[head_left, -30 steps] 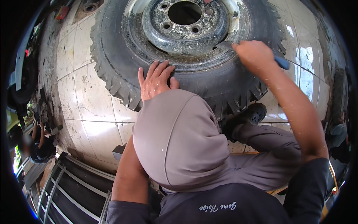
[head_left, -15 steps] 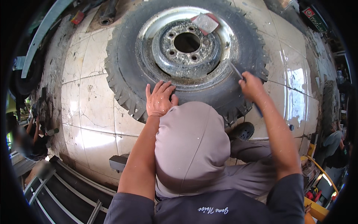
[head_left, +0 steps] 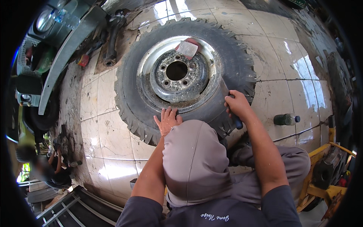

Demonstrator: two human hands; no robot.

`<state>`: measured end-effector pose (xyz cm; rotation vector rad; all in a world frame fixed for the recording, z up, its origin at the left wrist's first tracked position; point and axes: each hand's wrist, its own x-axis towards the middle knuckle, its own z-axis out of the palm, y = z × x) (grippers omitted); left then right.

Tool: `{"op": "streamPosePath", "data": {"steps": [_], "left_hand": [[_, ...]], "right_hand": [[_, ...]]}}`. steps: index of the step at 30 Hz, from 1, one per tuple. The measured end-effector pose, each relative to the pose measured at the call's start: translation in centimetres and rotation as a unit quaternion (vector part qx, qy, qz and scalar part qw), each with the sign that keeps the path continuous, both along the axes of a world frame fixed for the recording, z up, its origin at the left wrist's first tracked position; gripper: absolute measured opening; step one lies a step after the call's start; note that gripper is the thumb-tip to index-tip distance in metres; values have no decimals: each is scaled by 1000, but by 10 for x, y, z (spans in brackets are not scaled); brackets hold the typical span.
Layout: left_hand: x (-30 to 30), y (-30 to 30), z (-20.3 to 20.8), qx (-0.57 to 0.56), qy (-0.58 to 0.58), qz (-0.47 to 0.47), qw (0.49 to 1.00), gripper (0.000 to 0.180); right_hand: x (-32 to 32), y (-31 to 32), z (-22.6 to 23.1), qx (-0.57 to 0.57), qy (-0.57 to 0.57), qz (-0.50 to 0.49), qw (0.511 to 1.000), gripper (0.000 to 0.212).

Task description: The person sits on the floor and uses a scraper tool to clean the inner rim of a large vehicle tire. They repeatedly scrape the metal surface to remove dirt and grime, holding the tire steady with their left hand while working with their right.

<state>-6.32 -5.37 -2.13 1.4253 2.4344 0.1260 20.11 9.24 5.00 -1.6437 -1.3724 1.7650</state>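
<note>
A large knobbly tire [head_left: 130,87] lies flat on the floor in front of me, around a worn, paint-chipped steel wheel rim [head_left: 153,96]. My left hand [head_left: 168,120] rests on the near sidewall, fingers spread toward the rim's edge and nothing in its grip. My right hand [head_left: 238,104] is wrapped round the dark handle of a flat-bladed scraper [head_left: 224,87]. Its blade points away from me, with the tip at the right side of the rim. On the far part of the rim lies a folded red-and-grey sheet, apparently sandpaper [head_left: 187,49].
To the right, a dark green bottle [head_left: 285,119] lies on the tiles near a yellow metal frame [head_left: 315,166]. Vehicle parts [head_left: 66,56] crowd the far left. Another person [head_left: 56,166] is at the left edge, above a metal rack [head_left: 72,212].
My view has shifted, so the tire appears lower and more of the left side shows. The scraper is still in my right hand at the rim's right side; my left hand stays on the sidewall.
</note>
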Motion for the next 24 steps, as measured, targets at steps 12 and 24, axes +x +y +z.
{"op": "streamPosePath", "data": {"steps": [12, 24], "left_hand": [[30, 14, 20, -9, 11, 52, 999, 44], [29, 14, 20, -20, 15, 54, 998, 44]], "right_hand": [[-58, 77, -21, 164, -150, 128, 967, 40], [-39, 53, 7, -13, -93, 76, 993, 49]]}}
